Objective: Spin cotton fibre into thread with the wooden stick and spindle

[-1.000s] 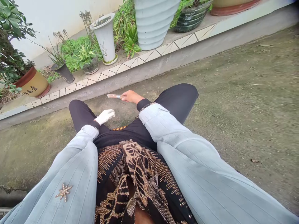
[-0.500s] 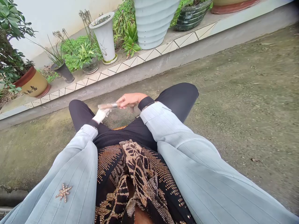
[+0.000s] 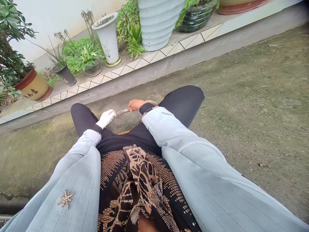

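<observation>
My left hand (image 3: pixel 105 119) wears a white glove and is held above my left thigh, its fingers curled inward. What lies in those fingers, if anything, is too small to tell. My bare right hand (image 3: pixel 136 104) is wrapped round a slim wooden-handled tool (image 3: pixel 123 111) with a metal band. One end of the tool points at the gloved fingertips, with little or no gap. Past the wrist a pale part of it shows; my hand and cuff hide the middle, so its exact kind is unclear.
Both knees are spread over a mossy concrete floor (image 3: pixel 241 112). Ahead runs a low tiled ledge (image 3: pixel 130 66). On it stand a white pot (image 3: pixel 107 38), a large ribbed planter (image 3: pixel 158 25), a dark pot (image 3: pixel 66 74) and a yellow-brown pot (image 3: pixel 35 85). Between my thighs shows an orange-and-black striped edge (image 3: pixel 124 132).
My right hand has shifted slightly right and turned over with the tool. The tool, which lay across the gloved hand, now points at its fingertips. The left hand has barely moved.
</observation>
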### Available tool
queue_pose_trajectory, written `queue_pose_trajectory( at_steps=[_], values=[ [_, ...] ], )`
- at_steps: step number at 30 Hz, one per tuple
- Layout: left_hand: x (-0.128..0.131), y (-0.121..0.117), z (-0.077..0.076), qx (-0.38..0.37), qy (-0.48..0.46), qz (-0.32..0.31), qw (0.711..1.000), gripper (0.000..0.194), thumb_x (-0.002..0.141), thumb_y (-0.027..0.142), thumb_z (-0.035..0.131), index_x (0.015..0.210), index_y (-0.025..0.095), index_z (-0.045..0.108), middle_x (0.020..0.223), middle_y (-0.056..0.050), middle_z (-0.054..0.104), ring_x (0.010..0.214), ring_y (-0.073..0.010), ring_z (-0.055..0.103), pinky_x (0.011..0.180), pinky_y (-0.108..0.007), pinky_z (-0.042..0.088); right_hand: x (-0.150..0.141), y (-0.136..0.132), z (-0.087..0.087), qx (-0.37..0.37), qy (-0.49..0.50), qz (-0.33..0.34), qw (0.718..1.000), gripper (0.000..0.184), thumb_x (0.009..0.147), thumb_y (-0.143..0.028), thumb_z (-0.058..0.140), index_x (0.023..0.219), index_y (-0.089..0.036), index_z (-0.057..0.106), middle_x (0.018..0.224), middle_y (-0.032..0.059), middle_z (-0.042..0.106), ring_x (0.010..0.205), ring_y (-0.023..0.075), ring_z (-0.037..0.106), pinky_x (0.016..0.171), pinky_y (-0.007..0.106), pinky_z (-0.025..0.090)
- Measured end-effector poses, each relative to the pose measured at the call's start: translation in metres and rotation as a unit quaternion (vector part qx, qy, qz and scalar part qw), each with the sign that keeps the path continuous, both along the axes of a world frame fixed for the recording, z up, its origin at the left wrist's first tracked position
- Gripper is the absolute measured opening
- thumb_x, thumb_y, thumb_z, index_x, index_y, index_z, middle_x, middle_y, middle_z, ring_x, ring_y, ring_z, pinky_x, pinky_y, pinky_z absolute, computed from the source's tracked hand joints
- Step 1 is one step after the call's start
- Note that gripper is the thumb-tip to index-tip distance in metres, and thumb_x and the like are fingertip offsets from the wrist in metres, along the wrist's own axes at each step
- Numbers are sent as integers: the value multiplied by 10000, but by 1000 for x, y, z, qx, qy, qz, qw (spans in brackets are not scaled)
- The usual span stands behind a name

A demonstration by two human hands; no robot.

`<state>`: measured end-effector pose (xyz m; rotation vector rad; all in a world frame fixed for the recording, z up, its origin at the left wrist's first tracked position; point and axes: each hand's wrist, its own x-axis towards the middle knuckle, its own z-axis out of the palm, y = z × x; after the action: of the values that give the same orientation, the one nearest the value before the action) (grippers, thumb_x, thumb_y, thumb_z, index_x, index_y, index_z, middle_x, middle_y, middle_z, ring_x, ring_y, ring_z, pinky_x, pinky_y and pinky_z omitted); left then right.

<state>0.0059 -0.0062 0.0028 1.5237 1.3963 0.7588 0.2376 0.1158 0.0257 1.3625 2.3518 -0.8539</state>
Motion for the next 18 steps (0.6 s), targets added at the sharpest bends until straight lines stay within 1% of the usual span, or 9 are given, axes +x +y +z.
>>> queue_pose_trajectory(
  at_steps=[3, 4, 6, 8, 10, 12, 14, 16, 18],
  values=[
    [-5, 1, 3, 14, -13, 42, 999, 214, 960, 323, 598, 820, 174, 662, 579, 48, 485, 531, -92, 432, 558, -210, 416, -2, -9, -3, -115, -24, 44, 992, 269, 862, -148, 844, 1130, -141, 864, 866, 69, 775, 805, 192, 731, 832, 309, 569],
    [-6, 1, 3, 18, -19, 50, 998, 221, 965, 327, 596, 816, 176, 659, 577, 48, 481, 533, -94, 430, 556, -211, 420, -2, -11, -2, -154, -20, 59, 986, 297, 854, -160, 854, 1150, -133, 855, 832, 41, 756, 749, 156, 695, 797, 278, 555],
    [-8, 2, 5, 25, -25, 67, 997, 235, 981, 337, 583, 824, 177, 656, 586, 46, 480, 542, -98, 430, 559, -214, 434, -1, -14, 1, -236, 6, 94, 967, 401, 808, -220, 905, 1182, -97, 828, 790, 7, 722, 692, 118, 635, 751, 248, 529],
    [-9, 3, 6, 20, -16, 87, 996, 239, 995, 334, 567, 833, 178, 651, 593, 45, 474, 549, -101, 431, 560, -214, 437, 3, -13, 8, -308, 76, 125, 940, 554, 743, -327, 961, 1208, -69, 803, 797, -1, 718, 695, 110, 617, 736, 240, 512],
    [-8, 5, 6, 1, 1, 96, 995, 239, 996, 326, 573, 814, 181, 629, 598, 39, 478, 553, -100, 431, 548, -211, 422, 10, -10, 16, -349, 176, 132, 911, 676, 684, -411, 994, 1235, -76, 790, 845, 9, 739, 723, 111, 624, 734, 236, 508],
    [-6, 6, 5, -23, 10, 85, 996, 263, 992, 347, 602, 785, 185, 606, 593, 36, 478, 544, -97, 425, 526, -210, 396, 17, -8, 23, -356, 275, 110, 886, 699, 655, -410, 1007, 1237, -92, 786, 874, 13, 745, 734, 108, 617, 708, 225, 505],
    [-3, 5, 2, -47, 10, 60, 997, 299, 987, 395, 629, 777, 183, 616, 569, 41, 457, 516, -96, 405, 497, -216, 377, 22, -9, 27, -339, 366, 62, 864, 634, 679, -353, 994, 1224, -108, 784, 877, 9, 736, 726, 102, 603, 670, 208, 497],
    [0, 3, 0, -73, 8, 24, 997, 327, 979, 447, 644, 797, 176, 648, 543, 51, 427, 487, -95, 372, 469, -221, 357, 21, -10, 29, -301, 448, -10, 842, 492, 768, -282, 934, 1201, -111, 775, 866, 10, 722, 704, 90, 582, 647, 194, 488],
    [3, 1, -1, -89, 4, -17, 996, 351, 968, 490, 646, 821, 171, 659, 540, 57, 423, 477, -92, 351, 458, -220, 344, 16, -13, 28, -246, 487, -96, 833, 326, 882, -222, 834, 1178, -106, 762, 848, 19, 712, 666, 79, 555, 636, 190, 480]
  ],
)
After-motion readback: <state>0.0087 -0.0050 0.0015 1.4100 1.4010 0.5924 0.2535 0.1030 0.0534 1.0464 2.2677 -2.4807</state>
